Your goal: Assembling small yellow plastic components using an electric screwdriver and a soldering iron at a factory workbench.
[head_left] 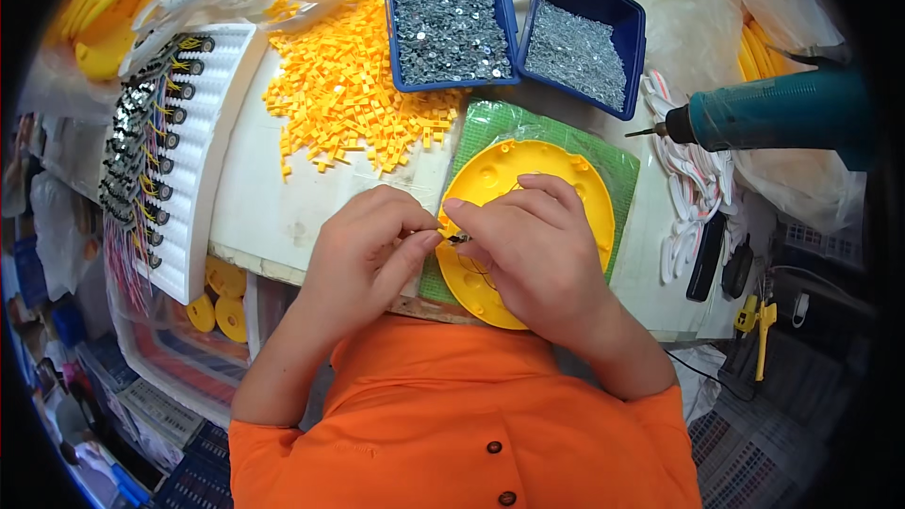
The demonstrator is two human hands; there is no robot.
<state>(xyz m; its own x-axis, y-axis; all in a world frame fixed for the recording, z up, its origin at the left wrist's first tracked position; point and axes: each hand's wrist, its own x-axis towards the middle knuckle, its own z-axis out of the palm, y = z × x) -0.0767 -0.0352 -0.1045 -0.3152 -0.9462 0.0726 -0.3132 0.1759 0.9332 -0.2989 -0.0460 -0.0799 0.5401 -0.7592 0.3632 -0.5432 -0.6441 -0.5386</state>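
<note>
A yellow round plastic shell (592,200) lies on a green mat (624,165) in front of me, its hollow side with molded posts facing up. Over its left edge, my left hand (370,253) is closed, thumb and forefinger pinched at a small yellow piece (444,222). My right hand (545,259) is above the shell, with its thumb and forefinger closed at a small dark part (459,238) beside that piece. Thin dark wires run over the shell beneath the right hand. The fingers partly hide both small parts.
Loose yellow plastic pieces (349,85) are heaped behind my left hand. Two blue bins hold metal washers (448,28) and small screws (580,52). A teal power screwdriver (773,110) hangs at right. White foam tray (222,113) at left carries wired round parts; white wire bundles (693,188) lie right.
</note>
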